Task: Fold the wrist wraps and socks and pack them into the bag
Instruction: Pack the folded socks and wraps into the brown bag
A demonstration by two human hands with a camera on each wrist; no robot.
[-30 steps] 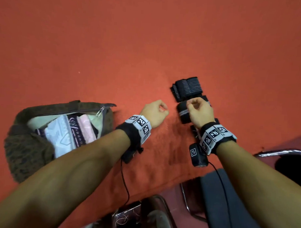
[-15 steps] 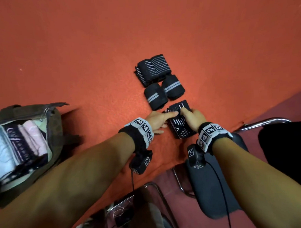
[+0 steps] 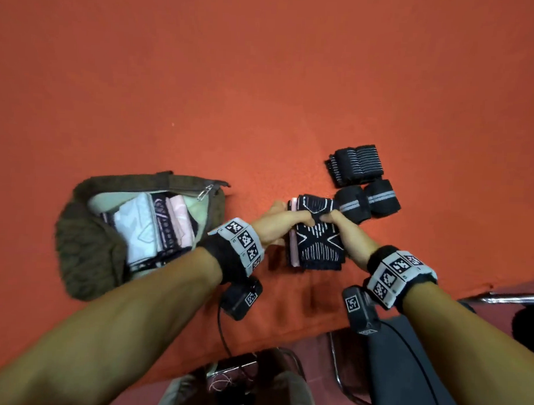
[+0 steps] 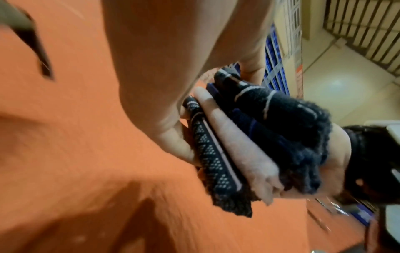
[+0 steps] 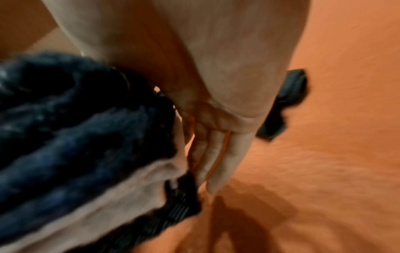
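Observation:
A stack of folded socks, black with white pattern and a pink layer, hangs just above the red cloth. My left hand grips its left side, thumb on top and fingers beneath. My right hand pinches its right side. The left wrist view shows the sock stack edge on, and the right wrist view shows the stack with fingers straight along it. The open brown bag lies to the left with folded socks inside. Two rolled black wrist wraps and a striped folded pair lie beyond my right hand.
The red cloth table stretches far ahead and to both sides. Its front edge runs just below my wrists. A chair with a metal frame and a dark seat stands at the lower right.
Both hands have closed on the sock stack and lifted it off the cloth near the front edge. It now sits left of the rolled wraps, nearer the bag.

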